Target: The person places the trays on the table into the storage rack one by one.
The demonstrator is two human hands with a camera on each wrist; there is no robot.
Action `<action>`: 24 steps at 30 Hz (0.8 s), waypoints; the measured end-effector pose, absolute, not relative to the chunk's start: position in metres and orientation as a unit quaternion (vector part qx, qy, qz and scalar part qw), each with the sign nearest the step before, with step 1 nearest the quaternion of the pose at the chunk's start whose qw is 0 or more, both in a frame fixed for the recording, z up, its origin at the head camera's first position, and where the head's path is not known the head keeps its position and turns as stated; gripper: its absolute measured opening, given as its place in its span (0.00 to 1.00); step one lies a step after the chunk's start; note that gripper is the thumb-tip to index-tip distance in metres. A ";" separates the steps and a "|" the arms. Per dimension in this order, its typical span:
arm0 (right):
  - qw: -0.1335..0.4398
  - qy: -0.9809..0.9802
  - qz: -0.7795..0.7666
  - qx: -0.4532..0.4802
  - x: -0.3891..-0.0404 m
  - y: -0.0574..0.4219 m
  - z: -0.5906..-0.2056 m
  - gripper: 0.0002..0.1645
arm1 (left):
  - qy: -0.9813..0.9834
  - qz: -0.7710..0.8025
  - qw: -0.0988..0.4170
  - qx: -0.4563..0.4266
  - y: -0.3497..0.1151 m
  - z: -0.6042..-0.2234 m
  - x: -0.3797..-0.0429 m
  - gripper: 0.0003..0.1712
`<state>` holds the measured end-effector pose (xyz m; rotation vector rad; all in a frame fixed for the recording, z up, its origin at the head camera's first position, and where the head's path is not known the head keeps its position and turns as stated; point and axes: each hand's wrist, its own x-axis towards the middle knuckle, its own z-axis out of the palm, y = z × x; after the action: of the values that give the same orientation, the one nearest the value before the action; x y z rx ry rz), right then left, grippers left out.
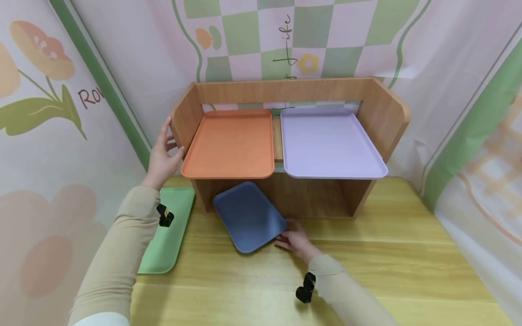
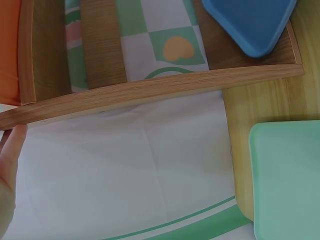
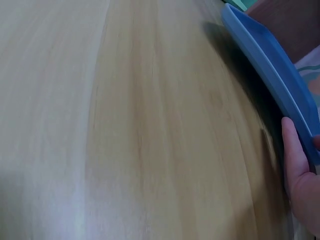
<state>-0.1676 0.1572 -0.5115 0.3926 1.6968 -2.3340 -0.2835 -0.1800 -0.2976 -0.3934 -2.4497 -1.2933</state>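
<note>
My right hand (image 1: 297,239) pinches the right corner of a dark blue tray (image 1: 248,217). The tray is turned at an angle, its far corner within the lower opening of a two-level wooden shelf (image 1: 314,199). Seen from the right wrist, the blue tray (image 3: 272,65) is tilted, with a shadow on the table below its near edge. My left hand (image 1: 162,156) rests against the outside of the shelf's left side panel, fingers fairly straight. In the left wrist view, one finger (image 2: 14,145) touches the panel's edge.
An orange tray (image 1: 234,145) and a lilac tray (image 1: 328,142) lie side by side on the upper level. A green tray (image 1: 173,231) lies on the wooden table (image 1: 391,262) under my left forearm. Patterned curtains (image 1: 236,36) hang behind and at both sides.
</note>
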 end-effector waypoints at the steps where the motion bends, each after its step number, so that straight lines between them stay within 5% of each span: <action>1: 0.119 0.578 -0.797 0.129 -0.167 0.157 -0.511 0.31 | -0.862 -0.456 0.172 -0.140 -0.180 -0.298 -0.284 0.48; 24: 0.140 0.566 -0.803 0.125 -0.170 0.124 -0.514 0.33 | -0.861 -0.457 0.170 -0.142 -0.181 -0.299 -0.283 0.48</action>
<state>-0.1699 0.1240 -0.5141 0.3602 1.6343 -2.3206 -0.2830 -0.1807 -0.2987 -0.4033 -2.4472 -1.2978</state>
